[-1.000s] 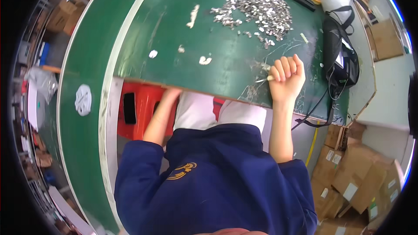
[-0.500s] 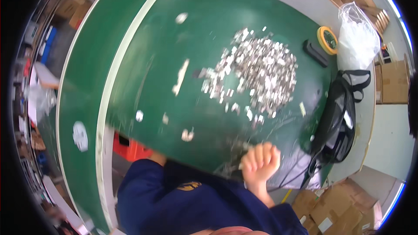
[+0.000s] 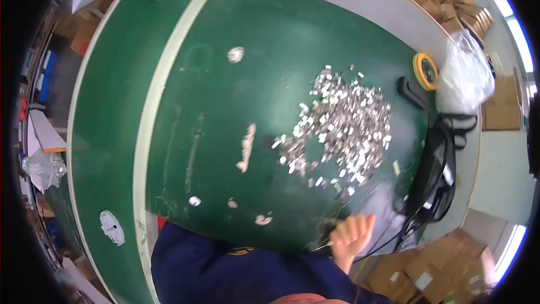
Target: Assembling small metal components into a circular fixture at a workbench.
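Now our view swings forward, bringing the metal pieces (image 3: 361, 126) nearer centre, untouched by our half-curled right hand (image 3: 351, 236), its hold unclear, our left hand hidden.

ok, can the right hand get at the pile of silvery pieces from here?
Probably yes: the right hand is by the near edge of the table, the pile lies just beyond, with only stray pieces between.
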Demonstrator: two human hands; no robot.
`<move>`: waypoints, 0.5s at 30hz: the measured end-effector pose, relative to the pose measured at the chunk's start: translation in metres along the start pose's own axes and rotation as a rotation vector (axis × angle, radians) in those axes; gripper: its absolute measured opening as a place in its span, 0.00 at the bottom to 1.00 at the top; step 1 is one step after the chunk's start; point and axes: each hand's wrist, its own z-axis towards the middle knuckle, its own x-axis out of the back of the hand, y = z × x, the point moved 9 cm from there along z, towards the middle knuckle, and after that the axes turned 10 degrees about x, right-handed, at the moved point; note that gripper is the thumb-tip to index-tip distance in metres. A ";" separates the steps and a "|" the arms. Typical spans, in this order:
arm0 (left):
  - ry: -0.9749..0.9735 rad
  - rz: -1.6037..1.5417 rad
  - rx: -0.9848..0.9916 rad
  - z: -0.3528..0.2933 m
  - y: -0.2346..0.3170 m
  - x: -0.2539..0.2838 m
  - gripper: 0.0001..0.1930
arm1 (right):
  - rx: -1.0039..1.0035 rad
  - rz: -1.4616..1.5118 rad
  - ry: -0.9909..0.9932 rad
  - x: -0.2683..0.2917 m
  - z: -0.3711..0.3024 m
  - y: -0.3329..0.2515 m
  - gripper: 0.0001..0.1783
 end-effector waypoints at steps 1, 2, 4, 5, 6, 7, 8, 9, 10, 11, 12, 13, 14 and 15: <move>0.002 -0.024 0.002 -0.008 0.003 0.020 0.24 | 0.003 0.033 0.000 0.001 -0.001 0.000 0.28; 0.009 -0.049 0.005 -0.017 0.006 0.043 0.24 | 0.001 0.069 0.002 0.003 0.004 0.000 0.28; 0.010 -0.090 0.062 -0.046 -0.013 0.075 0.25 | 0.016 0.010 -0.066 -0.005 0.008 -0.005 0.26; 0.014 -0.120 0.088 -0.062 -0.026 0.090 0.25 | 0.028 -0.003 -0.090 -0.007 0.006 -0.009 0.26; -0.003 -0.150 0.108 -0.075 -0.029 0.081 0.25 | 0.076 -0.004 -0.088 -0.009 0.007 -0.018 0.25; -0.004 -0.207 0.106 -0.074 -0.027 0.078 0.25 | 0.087 -0.003 -0.100 -0.013 0.007 -0.018 0.25; -0.012 -0.218 0.083 -0.115 -0.044 0.094 0.25 | 0.077 -0.006 -0.124 -0.015 0.002 -0.015 0.25; -0.142 -0.233 0.041 -0.127 -0.035 0.076 0.24 | 0.102 -0.021 -0.128 -0.012 0.003 -0.022 0.24; -0.174 -0.225 0.024 -0.132 -0.019 0.051 0.24 | 0.125 -0.036 -0.132 -0.009 0.004 -0.028 0.24; -0.104 0.179 -0.202 -0.145 0.017 0.038 0.22 | 0.120 -0.038 -0.135 -0.007 0.006 -0.024 0.23; -0.016 0.578 -0.420 -0.162 0.048 0.022 0.20 | 0.109 -0.035 -0.162 -0.007 0.004 -0.019 0.23; 0.087 0.975 -0.634 -0.185 0.070 0.001 0.18 | 0.108 -0.055 -0.163 -0.006 0.006 -0.017 0.23; -0.044 1.038 -0.505 -0.203 0.068 -0.015 0.19 | 0.105 -0.077 -0.167 -0.006 0.007 -0.015 0.22; -0.169 1.094 -0.375 -0.232 0.066 -0.030 0.20 | 0.096 -0.098 -0.173 -0.009 0.009 -0.013 0.22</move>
